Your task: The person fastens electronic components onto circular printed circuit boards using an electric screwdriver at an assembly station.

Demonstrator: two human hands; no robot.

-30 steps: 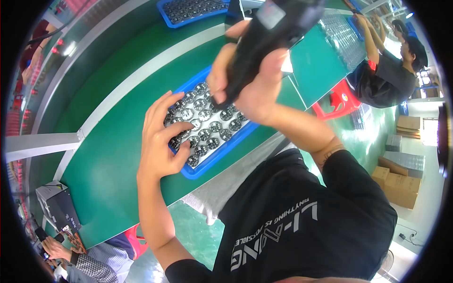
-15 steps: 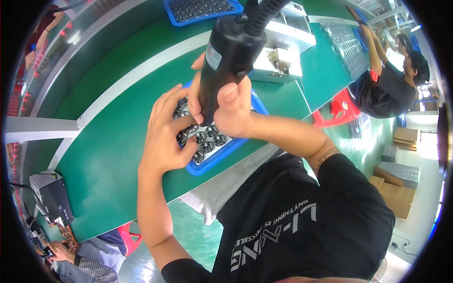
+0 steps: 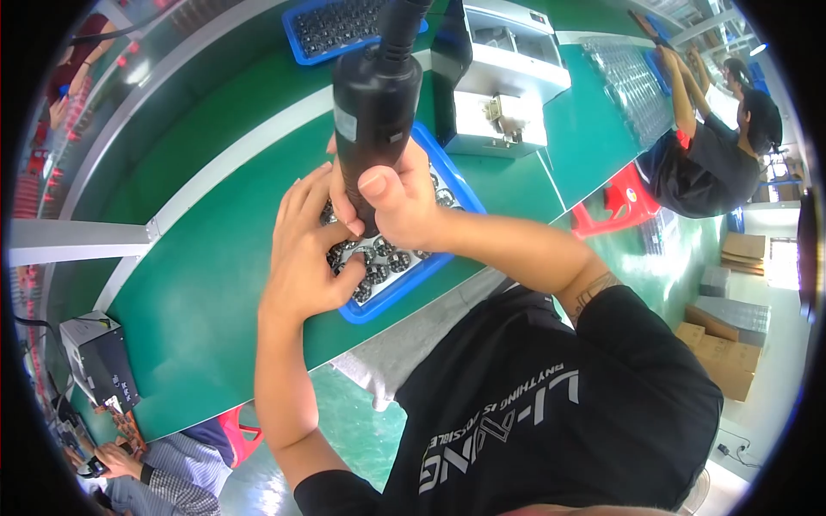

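My right hand (image 3: 396,202) is wrapped around a black electric screwdriver (image 3: 377,103), held upright with its lower end pointing down into a blue tray (image 3: 456,176). A thick ribbed cable runs up from the top of the tool. Small round black parts (image 3: 397,261) sit in rows on the tray's white insert. My left hand (image 3: 301,254) lies over the tray's left side, thumb and index finger curled around one of these parts beside the tool's lower end. The other left fingers reach forward over the rim. The tool's very tip and the part under it are mostly hidden.
Beyond, on the green bench (image 3: 198,284), are another blue tray (image 3: 297,39) of similar parts and a white machine (image 3: 499,120). A dark box (image 3: 96,361) stands at the far left. Co-workers sit at both sides, a red stool (image 3: 624,202) by the right one.
The screwdriver and my right hand have shifted left and slightly down, showing more of the tray's right side. My left hand keeps nearly the same place and pose.
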